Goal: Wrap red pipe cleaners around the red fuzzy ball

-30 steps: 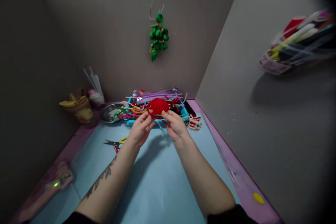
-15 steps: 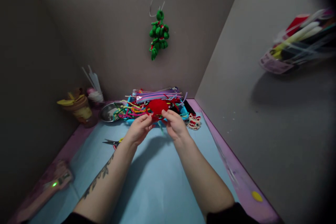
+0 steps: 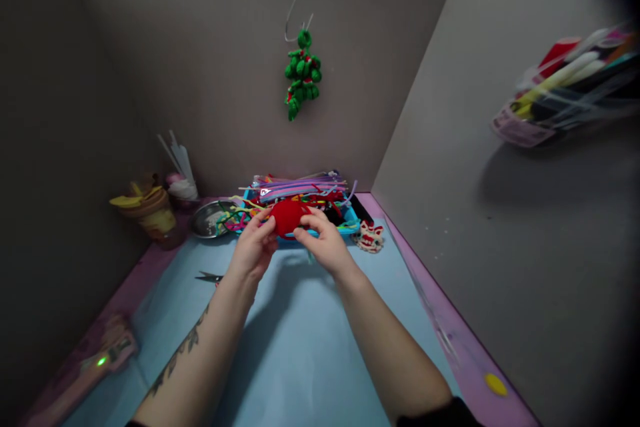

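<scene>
A rounded, bright red piece [image 3: 289,218] with a fuzzy look is held up between my two hands, above the blue mat. My left hand [image 3: 254,243] pinches its left edge between thumb and fingers. On the opposite side my right hand [image 3: 326,240] has its fingers closed on the right edge, with the thumb low at the front. Behind it stands a blue tray [image 3: 351,220] heaped with coloured pipe cleaners [image 3: 305,188]. Scissors [image 3: 209,277] lie on the mat left of my left forearm, their handles mostly hidden.
Left are a metal bowl [image 3: 204,221], a brown and yellow pot [image 3: 156,217] and a pink glue gun [image 3: 95,370] with a green light. A red-and-white lion-like figure [image 3: 370,238] lies right of the tray. A green ornament [image 3: 303,73] hangs from the back wall; a pen holder [image 3: 525,127] is on the right wall.
The red piece has turned and shifted slightly left, showing a rounder face. My right fingers have moved onto its right edge. The whole view has tilted up slightly.
</scene>
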The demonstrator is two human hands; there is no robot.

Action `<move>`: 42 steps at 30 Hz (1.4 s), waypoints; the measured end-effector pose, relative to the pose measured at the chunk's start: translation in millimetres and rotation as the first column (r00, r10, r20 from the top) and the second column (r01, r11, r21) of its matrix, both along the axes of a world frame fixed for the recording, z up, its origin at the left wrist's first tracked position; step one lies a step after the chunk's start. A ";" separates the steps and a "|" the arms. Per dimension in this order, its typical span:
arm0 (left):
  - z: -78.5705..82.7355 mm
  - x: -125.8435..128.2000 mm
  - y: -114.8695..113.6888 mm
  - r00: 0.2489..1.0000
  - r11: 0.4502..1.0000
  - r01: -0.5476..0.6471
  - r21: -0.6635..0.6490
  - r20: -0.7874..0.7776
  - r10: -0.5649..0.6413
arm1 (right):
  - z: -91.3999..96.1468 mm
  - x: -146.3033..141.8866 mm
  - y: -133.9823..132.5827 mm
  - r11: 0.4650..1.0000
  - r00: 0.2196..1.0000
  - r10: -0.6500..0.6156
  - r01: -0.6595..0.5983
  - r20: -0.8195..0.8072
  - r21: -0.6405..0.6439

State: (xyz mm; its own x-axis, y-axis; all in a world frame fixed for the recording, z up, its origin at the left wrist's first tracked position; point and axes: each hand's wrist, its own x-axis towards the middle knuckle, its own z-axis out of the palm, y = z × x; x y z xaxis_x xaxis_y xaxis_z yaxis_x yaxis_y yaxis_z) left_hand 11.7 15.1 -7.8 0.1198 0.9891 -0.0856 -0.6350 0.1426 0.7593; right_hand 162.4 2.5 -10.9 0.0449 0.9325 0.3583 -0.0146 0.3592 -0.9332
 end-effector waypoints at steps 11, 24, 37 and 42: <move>-2.6 -5.8 3.5 0.964 0.985 0.167 0.030 0.203 -0.170 | -4.3 -2.6 5.1 0.972 0.925 0.049 -0.131 -0.377 -0.197; 0.8 -9.5 1.5 0.994 0.978 -0.009 0.208 -0.108 0.032 | -0.9 1.4 3.3 0.947 0.870 0.111 -0.238 -0.480 -0.213; 11.3 -19.6 -6.9 0.951 0.910 0.057 0.411 -0.301 0.076 | 2.8 4.9 5.0 0.897 0.774 0.101 -0.343 -0.625 -0.279; 15.3 -26.2 -3.1 0.967 0.942 -0.020 0.335 -0.232 0.103 | 1.4 10.1 11.5 0.777 0.626 0.066 -0.521 -0.777 -0.354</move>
State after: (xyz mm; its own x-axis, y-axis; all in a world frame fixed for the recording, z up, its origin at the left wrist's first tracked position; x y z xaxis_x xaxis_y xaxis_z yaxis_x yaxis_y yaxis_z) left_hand -14.5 12.1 7.5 0.0740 0.9715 0.2251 -0.4252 -0.1735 0.8883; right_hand 172.4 14.0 -9.5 -0.2499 0.9518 -0.1780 -0.7374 -0.3062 -0.6020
